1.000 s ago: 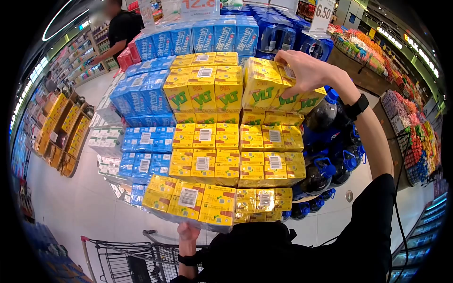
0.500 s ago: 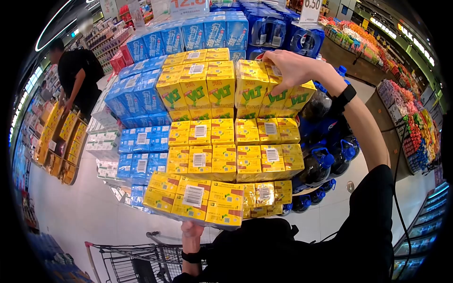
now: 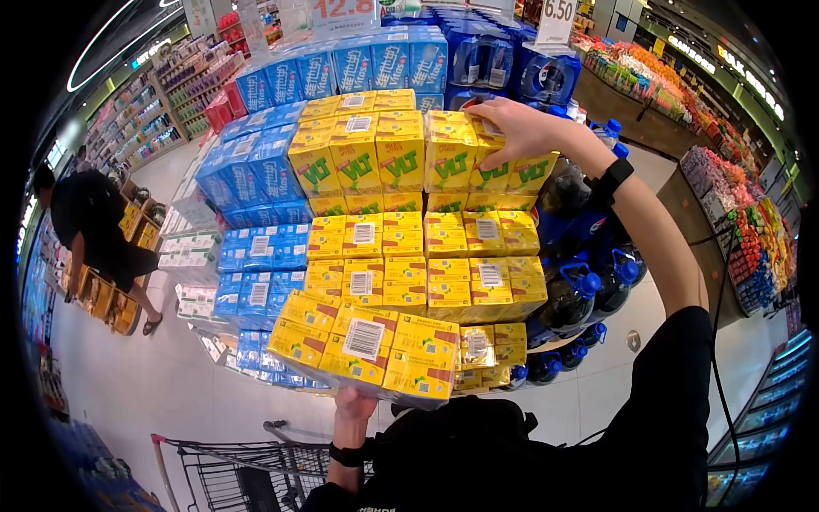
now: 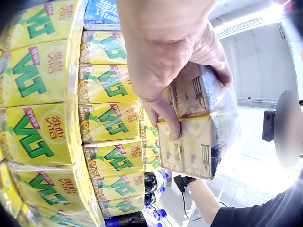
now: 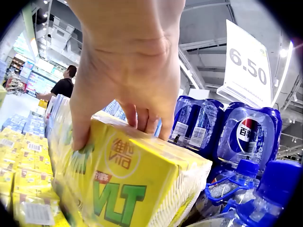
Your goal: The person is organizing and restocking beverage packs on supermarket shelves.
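Low at the front, my left hand (image 3: 355,404) supports from below a plastic-wrapped pack of yellow VLT drink cartons (image 3: 328,337), tilted and overlapping the lower stack. In the left wrist view, the fingers and thumb of that hand (image 4: 170,56) spread over the base of the pack (image 4: 196,142). At the top right of the yellow stack, my right hand (image 3: 533,132) grips another VLT pack (image 3: 450,162) across its top. The right wrist view shows the thumb on the printed face of this pack (image 5: 123,184) and the fingers over its far side.
More yellow packs (image 3: 363,235) form steps, with blue Vitasoy packs (image 3: 247,171) to their left. Large dark bottles with blue caps (image 3: 567,299) stand at the right. A shopping cart (image 3: 230,469) is at the lower left. Another person (image 3: 94,213) bends near a low shelf.
The pack under my left hand has shifted right and tilted more. The pack in my right hand has come down level beside its neighbour. The other person has moved left.
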Demonstrator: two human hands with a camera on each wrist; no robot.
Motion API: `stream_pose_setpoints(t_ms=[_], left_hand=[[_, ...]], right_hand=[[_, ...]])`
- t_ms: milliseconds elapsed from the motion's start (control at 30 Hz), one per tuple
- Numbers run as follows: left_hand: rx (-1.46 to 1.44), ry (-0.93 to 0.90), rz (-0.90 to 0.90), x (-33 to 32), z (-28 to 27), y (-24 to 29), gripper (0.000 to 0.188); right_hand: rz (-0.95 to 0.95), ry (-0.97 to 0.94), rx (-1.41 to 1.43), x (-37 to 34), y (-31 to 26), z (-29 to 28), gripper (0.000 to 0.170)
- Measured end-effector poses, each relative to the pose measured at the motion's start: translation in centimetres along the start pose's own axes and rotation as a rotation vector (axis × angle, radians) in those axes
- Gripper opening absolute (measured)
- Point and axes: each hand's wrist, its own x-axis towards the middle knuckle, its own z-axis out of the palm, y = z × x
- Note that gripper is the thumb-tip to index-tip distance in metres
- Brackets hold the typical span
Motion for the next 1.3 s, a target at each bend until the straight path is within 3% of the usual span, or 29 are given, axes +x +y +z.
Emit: stream_pose_setpoints(t_ms=[167,267,333,367,500,533,600,700,800,900,1000,1067,1100,1167,1200,1233,1267,1300], left_hand=[[0.069,0.053,-0.025,1.7,1.9,0.2,0.086],[0.048,0.087,-0.017,2.8,4.1,0.1,0.076],[0.101,0.066,-0.023,3.7,4.8,0.1,0.073],[-0.096,0.081,0.024,4.4,6.4,0.2,0.062],[0.029,0.049,0.020,5.6,8.2,0.8,0.063],[0.061,0.044,0.031,5.8,9.0,0.9,0.063],[0.131,0.062,0.040,6.2,10.0,1.1,0.063],[0.216,0.060,0.023,6.6,10.4,1.2,0.061],[0.274,0.072,0.017,6.8,11.6,1.1,0.057],[0.498,0.122,-0.072,7.0,12.4,1.3,0.057],[0.546,0.033,-0.090,7.1,13.1,1.8,0.061],[0.597,-0.014,-0.083,6.6,12.0,1.3,0.062],[0.615,-0.037,-0.076,6.7,12.8,1.7,0.064],[0.839,-0.110,-0.081,6.2,11.0,1.8,0.066],[0.944,-0.127,0.033,6.0,10.2,1.3,0.077],[1.211,-0.230,0.090,6.4,11.6,2.3,0.075],[0.656,-0.088,-0.028,6.2,13.5,3.3,0.071],[0.370,-0.017,-0.117,6.5,15.8,4.4,0.067]], right_hand=[[0.024,0.061,-0.151,-0.5,0.2,1.8,0.103],[0.013,0.126,-0.260,-1.4,-0.8,1.8,0.104],[-0.018,0.204,-0.178,-2.2,-2.2,0.8,0.095],[-0.031,0.258,-0.112,-3.0,-3.5,0.0,0.090],[-0.198,0.295,0.116,-6.3,-10.1,-1.6,0.075],[-0.157,0.131,0.186,-7.6,-12.6,-2.2,0.070],[-0.240,0.082,0.235,-9.3,-15.7,-1.2,0.084],[-0.366,0.110,0.270,-10.2,-17.8,0.9,0.089],[-0.290,0.163,0.399,-9.7,-17.9,2.4,0.095],[-0.180,0.092,0.526,-9.4,-17.8,3.2,0.098],[-0.197,0.082,0.490,-9.6,-17.6,3.4,0.102],[-0.206,0.099,0.494,-10.3,-17.9,3.0,0.102],[-0.263,0.227,0.509,-10.8,-17.9,3.5,0.097],[-0.308,0.311,0.503,-11.5,-18.1,3.5,0.095],[-0.314,0.320,0.530,-12.0,-18.4,2.6,0.087],[-0.357,0.321,0.507,-12.6,-18.7,1.9,0.084],[-0.399,0.321,0.484,-13.1,-19.0,1.3,0.080],[-0.442,0.321,0.461,-13.6,-19.2,1.1,0.077]])
